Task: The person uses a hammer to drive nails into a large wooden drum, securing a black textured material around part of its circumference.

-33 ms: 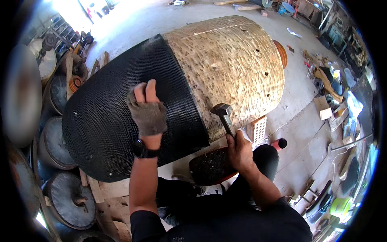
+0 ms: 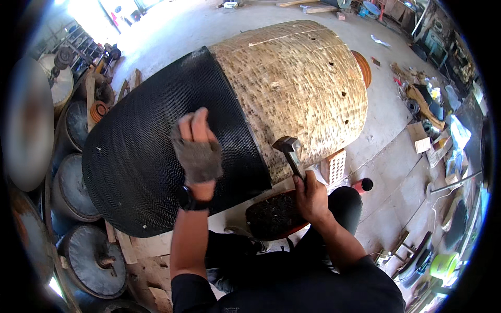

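A big cylinder lies across the view, its right half a pale, pitted wooden-looking surface [image 2: 292,78] with several dark holes. Ribbed black sheeting [image 2: 135,135] wraps the left half. My left hand [image 2: 198,148], in a grey-brown glove with bare fingertips, is over the sheeting with its fingers stretched out; whether it touches is unclear. A hammer [image 2: 288,148] is gripped in my right hand [image 2: 312,198], its metal head over the pale surface near the sheeting's edge. Below that hand sits a bowl-like container [image 2: 275,215] filled with small dark pieces, perhaps nails.
A perforated brick [image 2: 334,166] stands against the cylinder's near right side, by a red can [image 2: 362,185] with a black top. Round metal-ended drums [image 2: 96,261] line the left. Scrap wood, a cardboard box [image 2: 418,136] and a lime-green container [image 2: 443,266] lie along the right.
My left hand has shifted slightly right and downward over the black sheeting. My right hand and the hammer stay almost in place.
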Demonstrator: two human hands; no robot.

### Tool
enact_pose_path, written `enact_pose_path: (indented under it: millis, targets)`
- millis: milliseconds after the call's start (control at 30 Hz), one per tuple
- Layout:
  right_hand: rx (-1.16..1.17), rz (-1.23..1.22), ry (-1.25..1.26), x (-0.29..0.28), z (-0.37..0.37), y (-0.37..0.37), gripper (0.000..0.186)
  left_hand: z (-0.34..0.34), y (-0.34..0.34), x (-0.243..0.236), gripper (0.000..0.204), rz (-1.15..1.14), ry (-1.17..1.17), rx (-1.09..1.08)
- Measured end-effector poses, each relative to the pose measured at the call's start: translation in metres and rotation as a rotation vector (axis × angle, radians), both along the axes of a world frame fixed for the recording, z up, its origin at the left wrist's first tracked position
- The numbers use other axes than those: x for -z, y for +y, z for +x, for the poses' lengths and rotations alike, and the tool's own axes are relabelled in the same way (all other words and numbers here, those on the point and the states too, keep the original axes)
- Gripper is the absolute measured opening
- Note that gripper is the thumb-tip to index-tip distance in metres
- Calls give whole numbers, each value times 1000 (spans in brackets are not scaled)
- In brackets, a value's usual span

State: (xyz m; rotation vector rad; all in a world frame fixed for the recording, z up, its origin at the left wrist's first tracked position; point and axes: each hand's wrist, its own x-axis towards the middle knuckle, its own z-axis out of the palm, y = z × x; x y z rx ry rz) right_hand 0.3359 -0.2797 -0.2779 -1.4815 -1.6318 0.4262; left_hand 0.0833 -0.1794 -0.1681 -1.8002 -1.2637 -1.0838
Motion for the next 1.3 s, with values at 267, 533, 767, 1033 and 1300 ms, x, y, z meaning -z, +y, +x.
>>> enact_pose_path:
  millis: [267,533,767,1033,1300]
  targets:
    - [-56,-81,61,4,10,-8,25,66,-42,64,50,-309,-342,457]
    - [-107,-116,104,0,9,-6,23,70,-44,45,61,-499,-314,330]
    - [-123,-9,45,-18,-1,-4,21,88,-38,48,76,-491,-349,221]
    - [-120,27,8,-23,-2,-8,23,89,-34,44,77,-550,-383,193]
    - [-134,284,251,-17,3,-16,16,85,-99,87,60,-458,-235,307]
